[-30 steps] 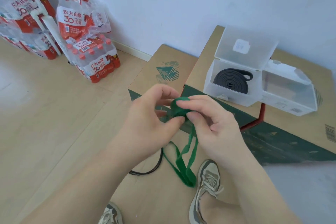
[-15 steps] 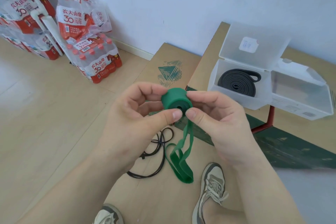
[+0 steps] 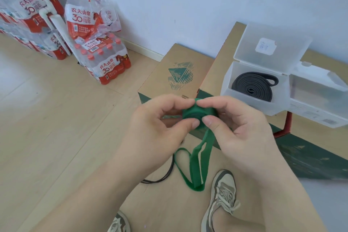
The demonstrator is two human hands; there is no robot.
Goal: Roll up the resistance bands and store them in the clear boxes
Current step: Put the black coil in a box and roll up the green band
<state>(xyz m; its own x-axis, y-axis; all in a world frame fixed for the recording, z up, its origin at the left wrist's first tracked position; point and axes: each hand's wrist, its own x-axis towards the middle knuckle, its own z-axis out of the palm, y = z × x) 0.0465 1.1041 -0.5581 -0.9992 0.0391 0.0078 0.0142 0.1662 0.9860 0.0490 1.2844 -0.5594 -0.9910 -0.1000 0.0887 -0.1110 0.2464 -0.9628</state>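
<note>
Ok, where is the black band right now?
The rolled black band lies inside the open clear box on the cardboard carton, on the right of the head view, just beyond the right hand.

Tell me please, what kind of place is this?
Probably a storage corner of a room or office: shrink-wrapped packs of bottled water stacked on the wood floor, and cardboard cartons against a bare white wall.

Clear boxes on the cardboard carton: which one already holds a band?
The left clear box, its lid standing open, holds a rolled black band. No band shows in the right clear box beside it.
</note>
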